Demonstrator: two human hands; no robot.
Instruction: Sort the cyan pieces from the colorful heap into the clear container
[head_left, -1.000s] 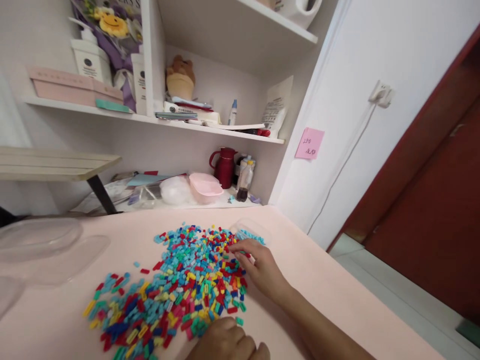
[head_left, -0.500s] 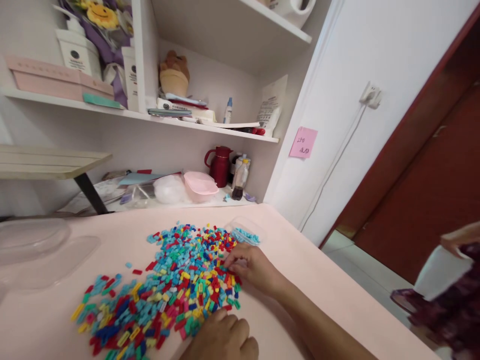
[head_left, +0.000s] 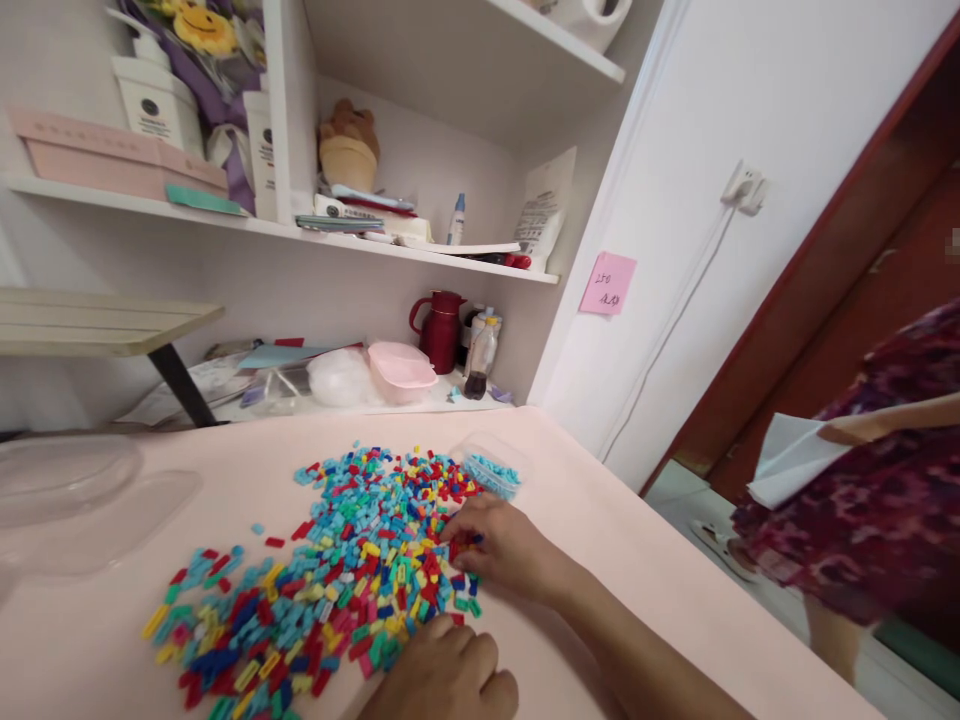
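Observation:
A pile of small coloured plastic pieces [head_left: 330, 570], red, blue, yellow, green and light blue, lies spread on the pink table [head_left: 585, 560]. My right hand [head_left: 499, 545] rests on the pile's right edge with its fingertips pinched among the pieces. My left hand [head_left: 450, 675] sits curled in a loose fist at the pile's near edge, at the bottom of the view. A small clear container [head_left: 491, 468] holding light blue pieces stands just beyond my right hand.
Clear plastic lids or trays [head_left: 67, 490] lie at the table's left. Behind are white shelves with a red jug [head_left: 441, 330], a pink box [head_left: 401, 370] and bottles. A person in a patterned dress [head_left: 870, 480] holding white paper stands at the right by the red door.
My right hand has drawn back from the clear container into the pile and pinched down. A person in a patterned dress has walked into view at the right.

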